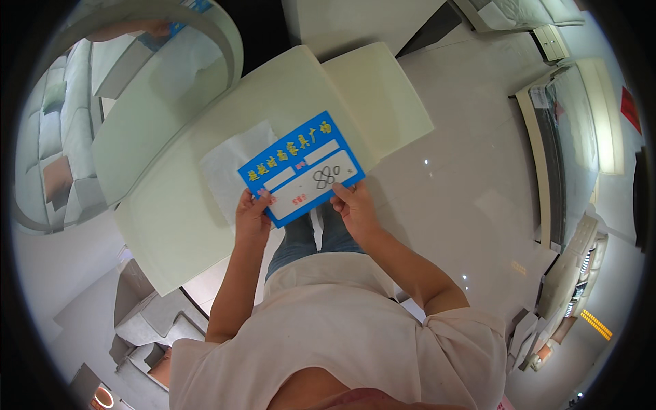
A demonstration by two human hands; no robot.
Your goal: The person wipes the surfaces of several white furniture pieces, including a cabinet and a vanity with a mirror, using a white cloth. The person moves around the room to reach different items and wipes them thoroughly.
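A blue card with white panels, yellow lettering and handwriting (307, 164) is tilted in front of my body, held by both hands. My left hand (253, 212) pinches its lower left corner, thumb on the front face. On the lower right edge, my right hand (353, 202) grips the card between thumb and fingers. Behind the card, a crumpled white cloth or sheet of paper (220, 169) lies on a pale dressing table top (169, 241). An oval mirror (169, 102) stands along the far left side of that top and reflects an arm and part of the card.
A lower pale panel (379, 97) adjoins the tabletop on the right. Beyond the tiled floor (451, 169) stand a bed with a covered mattress (569, 154) and a small nightstand (551, 43). A grey sofa (148, 318) with cushions is at the lower left.
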